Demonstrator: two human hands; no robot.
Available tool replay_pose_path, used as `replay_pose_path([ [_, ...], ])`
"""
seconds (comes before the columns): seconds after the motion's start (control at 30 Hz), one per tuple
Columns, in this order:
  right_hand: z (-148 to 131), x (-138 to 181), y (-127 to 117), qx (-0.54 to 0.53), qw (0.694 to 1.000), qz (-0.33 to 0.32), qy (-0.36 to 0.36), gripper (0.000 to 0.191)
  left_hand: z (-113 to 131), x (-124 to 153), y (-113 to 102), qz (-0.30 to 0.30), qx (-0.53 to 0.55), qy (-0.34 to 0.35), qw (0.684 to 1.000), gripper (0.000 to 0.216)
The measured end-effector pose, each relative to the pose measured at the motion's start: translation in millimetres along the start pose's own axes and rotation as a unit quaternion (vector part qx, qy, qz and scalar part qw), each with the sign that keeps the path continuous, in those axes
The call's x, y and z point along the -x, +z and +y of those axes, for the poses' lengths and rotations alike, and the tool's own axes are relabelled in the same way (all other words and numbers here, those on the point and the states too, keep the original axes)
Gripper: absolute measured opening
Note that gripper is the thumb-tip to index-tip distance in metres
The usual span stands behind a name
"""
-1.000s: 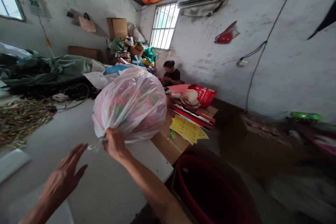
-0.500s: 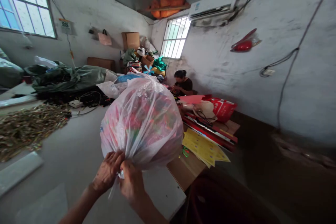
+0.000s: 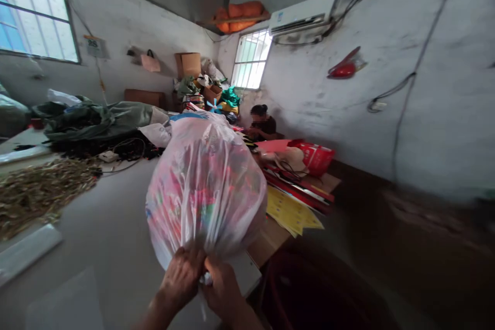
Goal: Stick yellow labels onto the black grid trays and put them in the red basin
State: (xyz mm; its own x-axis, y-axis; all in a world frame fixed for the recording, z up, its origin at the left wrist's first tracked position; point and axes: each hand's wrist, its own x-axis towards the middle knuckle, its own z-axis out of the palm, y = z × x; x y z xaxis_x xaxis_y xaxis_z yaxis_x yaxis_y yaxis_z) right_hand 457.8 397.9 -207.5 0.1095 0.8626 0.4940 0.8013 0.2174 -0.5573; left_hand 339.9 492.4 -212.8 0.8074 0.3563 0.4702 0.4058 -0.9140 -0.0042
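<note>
Translucent white film is filling the middle of the head view. A thin, crinkled, glossy plastic bag (image 3: 204,191) is swelling into a rounded sack, and pink, red and green shapes are showing through it only as smears. It is sitting right in front of us, over the near corner of the pale, smooth table (image 3: 108,227); we cannot tell whether it is resting there or hanging clear. We are gripping its gathered neck at the bottom. Our left hand (image 3: 181,278) and our right hand (image 3: 222,291) are pressing together, all fingers curled tight around the twisted plastic.

To the left, a heap of small brownish-gold pieces (image 3: 42,191) is spreading across the table, with a flat white strip (image 3: 27,250) just beside it. To the right, yellow sheets (image 3: 292,211) are fanning out on a wooden top, near a shiny red bag (image 3: 315,157).

Print is showing on the yellow sheets and the red bag, but it is too small to read. A wall card (image 3: 95,46) is carrying a two-digit number that we cannot read for certain.

Our forearms are running off the lower edge. A seated person (image 3: 261,121) is partly hiding behind the bag. The lower right is blurring into dark brown, and a round dark-red tub (image 3: 309,294) is barely making itself out there.
</note>
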Motion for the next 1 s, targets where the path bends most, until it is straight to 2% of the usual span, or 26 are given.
replay_pose_path([
  [0.07,5.2,18.5,-7.6,0.003,1.000,-0.002,0.027,0.007,21.6,6.8,8.0,0.059,-0.009,-0.003,0.998,0.035],
  [0.17,11.7,38.2,-11.2,0.002,0.996,-0.001,0.093,0.009,40.0,11.5,14.7,0.068,0.001,-0.005,0.998,0.036],
  [0.47,10.5,45.8,-9.8,-0.014,0.979,0.008,0.204,0.026,39.6,6.9,13.6,0.038,-0.023,0.011,0.999,0.041],
  [0.6,22.0,49.0,-1.8,0.004,0.984,-0.013,0.179,0.028,36.1,6.5,15.2,0.002,0.000,0.015,1.000,0.032],
  [0.7,29.5,54.2,7.9,0.018,0.989,0.010,0.150,0.025,33.7,7.4,17.7,0.012,0.000,0.031,0.999,0.035],
  [0.8,30.6,57.4,12.8,0.015,0.989,0.038,0.141,0.025,33.5,7.4,16.3,0.008,-0.012,0.015,1.000,0.036],
  [0.9,26.5,56.6,8.6,-0.010,0.990,0.055,0.130,0.026,33.4,5.9,12.3,0.004,-0.011,0.019,1.000,0.032],
  [1.0,19.9,54.5,-1.3,-0.041,0.991,0.069,0.107,0.019,32.7,4.7,9.3,0.015,-0.007,0.035,0.999,0.026],
])
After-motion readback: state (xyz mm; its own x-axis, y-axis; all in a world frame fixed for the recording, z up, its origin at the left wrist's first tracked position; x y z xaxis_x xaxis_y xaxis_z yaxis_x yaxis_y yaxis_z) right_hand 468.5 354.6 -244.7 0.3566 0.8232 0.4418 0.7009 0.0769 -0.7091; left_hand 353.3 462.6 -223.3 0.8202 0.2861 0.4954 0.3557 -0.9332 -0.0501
